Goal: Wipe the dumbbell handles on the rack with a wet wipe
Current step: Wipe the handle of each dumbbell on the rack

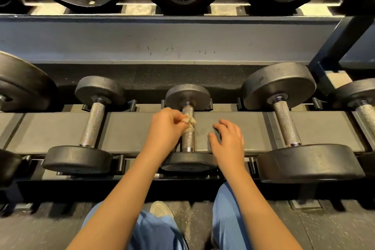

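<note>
Head view: left hand point(165, 126) fingers pinch crumpled wipe point(189, 122), hiding handle point(188, 138) middle; right hand point(228, 140) spread loose.

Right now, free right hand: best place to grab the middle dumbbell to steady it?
Grip the near head of the middle dumbbell, coming from its right side. The left hand holds the wet wipe against the knurled handle, so the handle should stay free. The right hand hovers open just beside that head.
</note>
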A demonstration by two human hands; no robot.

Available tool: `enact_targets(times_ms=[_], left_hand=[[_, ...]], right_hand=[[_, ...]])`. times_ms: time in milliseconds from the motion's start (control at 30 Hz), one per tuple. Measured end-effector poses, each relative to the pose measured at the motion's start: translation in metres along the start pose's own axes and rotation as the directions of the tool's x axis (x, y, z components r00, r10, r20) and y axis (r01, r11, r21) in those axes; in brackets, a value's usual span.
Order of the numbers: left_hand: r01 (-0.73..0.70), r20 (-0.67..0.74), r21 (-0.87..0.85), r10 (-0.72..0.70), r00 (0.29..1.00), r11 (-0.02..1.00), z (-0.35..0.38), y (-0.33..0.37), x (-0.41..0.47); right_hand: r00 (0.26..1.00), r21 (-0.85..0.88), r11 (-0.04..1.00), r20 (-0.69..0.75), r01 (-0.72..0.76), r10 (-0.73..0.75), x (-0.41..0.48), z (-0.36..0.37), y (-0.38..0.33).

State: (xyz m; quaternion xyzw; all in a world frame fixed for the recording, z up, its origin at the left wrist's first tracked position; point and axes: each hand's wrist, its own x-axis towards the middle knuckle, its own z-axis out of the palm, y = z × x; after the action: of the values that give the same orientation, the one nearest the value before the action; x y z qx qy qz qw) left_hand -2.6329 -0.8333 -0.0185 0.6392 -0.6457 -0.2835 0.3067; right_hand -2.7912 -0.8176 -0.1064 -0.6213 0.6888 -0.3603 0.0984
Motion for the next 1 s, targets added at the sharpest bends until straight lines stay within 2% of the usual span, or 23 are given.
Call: enact_targets(times_ms=[33,100,267,333,367,433,500,533,700,767,867,933,1000], left_hand=[[0.004,-0.034,0.004,-0.003,0.999,1.0,0.002,0.002,0.004],[0.019,-0.015,0.022,-0.019,1.0,1.0,0.002,0.004,0.005],[0.056,0.243,0.089,-0.076,0.967,0.994,-0.01,-0.003,-0.015],[0.064,0.25,0.057,-0.076,0.965,0.996,-0.012,-0.004,-0.019],[0.072,0.211,-0.003,-0.07,0.975,0.997,-0.012,-0.004,-0.02],[0.061,0.099,-0.184,-0.043,0.994,0.981,-0.01,-0.002,-0.018],[0.0,0.028,-0.293,0.009,1.0,0.956,-0.008,0.005,-0.015],[-0.028,0.019,-0.31,0.036,0.999,0.95,-0.006,0.008,-0.014],[-0.065,0.071,-0.313,0.091,0.993,0.948,-0.008,0.012,-0.011],[-0.09,0.02,-0.281,0.099,0.995,0.955,-0.012,0.007,-0.006],[-0.221,-0.184,-0.107,0.199,0.962,0.969,-0.016,0.0,0.011],[-0.216,-0.149,-0.04,0.208,0.967,0.976,-0.015,-0.004,0.022],[-0.208,-0.12,0.021,0.209,0.971,0.978,-0.012,-0.01,0.029]], right_hand=[[1.0,0.007,1.0,0.006,-0.002,0.002,-0.001,0.0,0.0],[1.0,0.011,1.0,0.017,-0.005,0.005,-0.002,-0.001,0.0],[0.999,-0.007,1.0,0.046,0.007,-0.007,0.0,-0.008,-0.002],[0.999,0.089,0.996,0.043,0.007,-0.011,0.002,-0.016,-0.01],[0.999,0.177,0.984,0.045,0.005,-0.013,0.003,-0.022,-0.017],[0.994,0.417,0.908,0.112,-0.045,-0.002,0.004,-0.036,-0.036],[0.97,0.653,0.742,0.241,-0.153,-0.012,0.003,-0.045,-0.057],[0.958,0.703,0.684,0.285,-0.195,-0.02,0.003,-0.046,-0.064],[0.956,0.742,0.62,0.292,-0.255,0.044,0.016,-0.051,-0.066],[0.968,0.716,0.654,0.225,-0.243,0.113,0.025,-0.049,-0.065],[0.986,0.505,0.847,0.111,-0.165,0.126,0.038,-0.032,-0.069],[0.987,0.394,0.909,0.132,-0.137,0.091,0.04,-0.022,-0.068],[0.975,0.365,0.915,0.193,-0.172,0.106,0.036,-0.022,-0.062]])
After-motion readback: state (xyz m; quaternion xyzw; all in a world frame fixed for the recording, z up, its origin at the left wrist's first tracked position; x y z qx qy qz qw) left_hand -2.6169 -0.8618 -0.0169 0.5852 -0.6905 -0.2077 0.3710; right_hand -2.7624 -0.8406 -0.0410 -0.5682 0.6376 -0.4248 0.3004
